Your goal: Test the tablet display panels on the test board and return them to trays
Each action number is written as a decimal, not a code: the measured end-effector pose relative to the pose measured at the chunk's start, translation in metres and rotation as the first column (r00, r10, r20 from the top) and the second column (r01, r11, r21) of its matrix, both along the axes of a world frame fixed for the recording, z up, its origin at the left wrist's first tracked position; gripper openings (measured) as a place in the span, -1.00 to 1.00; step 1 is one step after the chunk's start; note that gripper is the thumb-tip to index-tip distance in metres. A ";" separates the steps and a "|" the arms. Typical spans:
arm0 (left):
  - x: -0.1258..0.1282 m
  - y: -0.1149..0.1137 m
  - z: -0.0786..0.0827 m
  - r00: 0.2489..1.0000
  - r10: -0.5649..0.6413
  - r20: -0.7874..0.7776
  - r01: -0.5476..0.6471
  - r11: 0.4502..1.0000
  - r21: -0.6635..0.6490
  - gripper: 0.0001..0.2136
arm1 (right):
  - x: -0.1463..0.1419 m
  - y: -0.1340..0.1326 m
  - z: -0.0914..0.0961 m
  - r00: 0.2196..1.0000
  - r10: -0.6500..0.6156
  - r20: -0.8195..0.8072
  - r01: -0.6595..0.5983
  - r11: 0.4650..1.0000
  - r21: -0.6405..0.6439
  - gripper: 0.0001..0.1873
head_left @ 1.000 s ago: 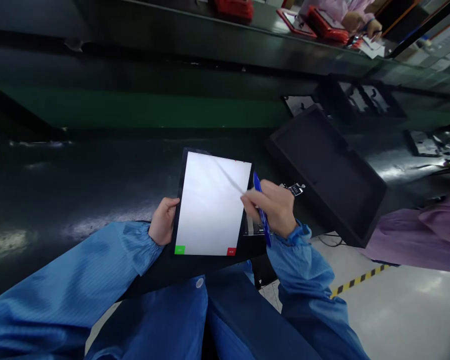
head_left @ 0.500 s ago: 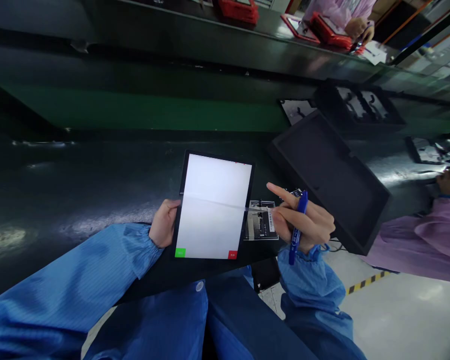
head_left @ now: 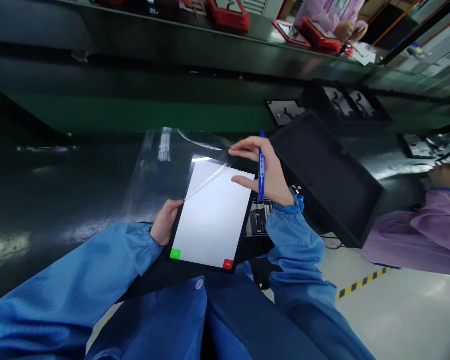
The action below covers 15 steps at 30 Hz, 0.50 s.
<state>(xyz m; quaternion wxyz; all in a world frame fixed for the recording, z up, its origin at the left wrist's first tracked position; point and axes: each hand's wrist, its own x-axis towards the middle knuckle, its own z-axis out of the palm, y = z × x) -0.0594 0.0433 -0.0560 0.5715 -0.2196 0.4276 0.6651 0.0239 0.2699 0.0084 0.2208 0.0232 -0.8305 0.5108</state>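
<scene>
One lit tablet [head_left: 212, 215] is showing a white screen over the near edge of the counter [head_left: 97, 175], the left hand [head_left: 164, 223] pinching its left side with the thumb, the other fingers hiding from view. Clear film [head_left: 153, 165] is spreading above its upper left, and the right hand [head_left: 272, 177] is holding a blue pen [head_left: 261, 172], thumb and fingertips parting widely; whether they are touching the film, I cannot tell. Rightward, a black tray [head_left: 328, 175] is jutting past the near edge beside a co-worker's purple sleeve [head_left: 405, 235].

Your dark bench [head_left: 78, 185] carries a large black tray [head_left: 326, 175], a panel [head_left: 283, 116] just beyond it, and a part [head_left: 257, 220] nearer you
</scene>
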 end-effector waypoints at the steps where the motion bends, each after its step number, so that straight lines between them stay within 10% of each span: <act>1: 0.000 0.001 0.003 1.000 -0.003 0.018 0.003 1.000 0.009 -0.62 | 0.007 0.006 -0.006 1.000 0.016 0.018 -0.017 1.000 0.017 -0.36; 8: 0.003 0.004 0.008 0.999 0.033 0.017 -0.034 0.999 0.037 -0.60 | -0.004 0.021 -0.049 0.998 -0.061 0.006 0.061 0.972 -0.226 -0.34; 15: 0.003 0.009 0.038 0.996 0.016 0.089 -0.019 0.999 0.033 -0.59 | -0.030 0.025 -0.084 0.981 -0.153 0.118 0.194 0.788 -0.585 -0.44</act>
